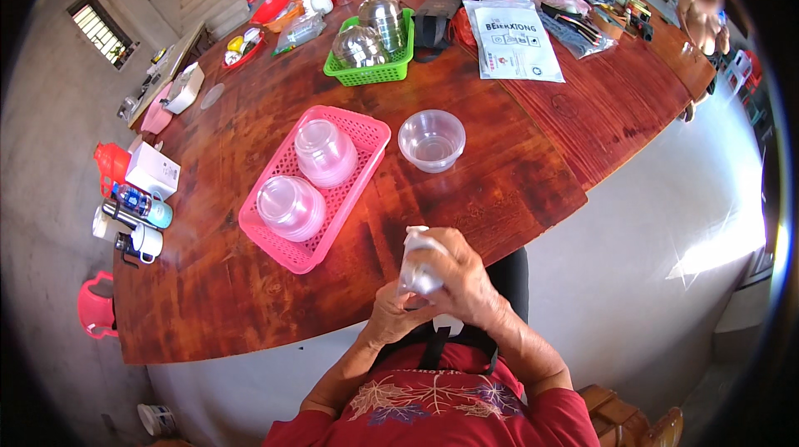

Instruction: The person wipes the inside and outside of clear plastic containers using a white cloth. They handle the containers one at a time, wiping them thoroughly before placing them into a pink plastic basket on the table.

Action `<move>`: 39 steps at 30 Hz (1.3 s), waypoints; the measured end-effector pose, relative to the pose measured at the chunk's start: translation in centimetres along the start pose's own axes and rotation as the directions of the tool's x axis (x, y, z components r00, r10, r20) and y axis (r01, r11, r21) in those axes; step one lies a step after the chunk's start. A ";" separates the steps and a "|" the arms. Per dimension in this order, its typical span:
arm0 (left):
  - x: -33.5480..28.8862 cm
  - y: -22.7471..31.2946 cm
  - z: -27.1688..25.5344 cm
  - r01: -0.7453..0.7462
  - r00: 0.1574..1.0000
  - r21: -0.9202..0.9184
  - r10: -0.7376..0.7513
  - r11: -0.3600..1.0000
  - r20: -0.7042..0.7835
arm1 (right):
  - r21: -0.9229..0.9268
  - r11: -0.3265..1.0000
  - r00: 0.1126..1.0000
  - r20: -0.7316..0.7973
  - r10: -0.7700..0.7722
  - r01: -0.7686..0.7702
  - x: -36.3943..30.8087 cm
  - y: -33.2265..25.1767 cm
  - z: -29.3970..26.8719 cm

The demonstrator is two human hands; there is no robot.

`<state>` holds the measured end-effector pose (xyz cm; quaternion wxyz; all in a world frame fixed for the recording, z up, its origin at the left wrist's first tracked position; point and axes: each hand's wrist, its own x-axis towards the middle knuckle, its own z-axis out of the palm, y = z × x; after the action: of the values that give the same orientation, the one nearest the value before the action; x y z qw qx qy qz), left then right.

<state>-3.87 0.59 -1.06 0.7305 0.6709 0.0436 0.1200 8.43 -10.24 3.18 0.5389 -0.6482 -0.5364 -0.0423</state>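
In front of my shirt, just off the table's near edge, both hands are closed around a whitish, see-through plastic thing (pixel 424 273). Its exact kind is hidden by my fingers. My left hand (pixel 393 314) grips it from below, and my right hand (pixel 466 285) wraps over its top and right side. Beyond them a clear plastic bowl (pixel 432 141) stands upright and alone on the table. To its left lies a pink plastic basket (pixel 337 235) with two stacks of clear bowls (pixel 326 153) turned upside down.
The brown wooden table (pixel 474 197) has a green basket (pixel 366 75) of shiny metal bowls and a white plastic package (pixel 518 43) farther back. Mugs and bottles (pixel 146 240) stand at the left edge near a pink stool (pixel 96 305). A person (pixel 703 18) is at the far right.
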 end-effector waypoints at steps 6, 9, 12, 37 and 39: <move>0.1 -0.5 -0.3 -0.232 0.970 0.289 0.201 0.929 0.133 | 0.518 0.705 0.875 0.271 0.402 -0.485 0.8 4.7 0.0; 0.3 -0.3 -0.1 -0.329 0.944 0.356 0.294 0.875 0.151 | 0.476 0.687 0.829 0.208 0.519 -0.549 0.9 4.5 -0.1; 0.6 -0.8 -0.3 -0.265 0.964 0.292 0.254 0.919 0.075 | 0.270 0.861 0.889 -0.037 0.456 -0.430 0.4 0.8 0.0; 1.1 4.7 -2.0 0.151 0.894 -0.094 -0.096 0.984 0.438 | 0.381 0.879 0.907 0.403 0.123 -0.288 2.2 2.3 -4.5; 1.8 4.5 -1.2 0.048 0.951 0.123 -0.083 0.991 0.299 | 0.214 0.977 0.911 0.404 -0.078 -0.012 3.3 1.1 -3.5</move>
<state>-2.92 2.52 3.46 0.6923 0.7204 -0.0401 -0.0114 12.51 -10.54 6.01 0.4792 -0.5724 -0.6499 0.1427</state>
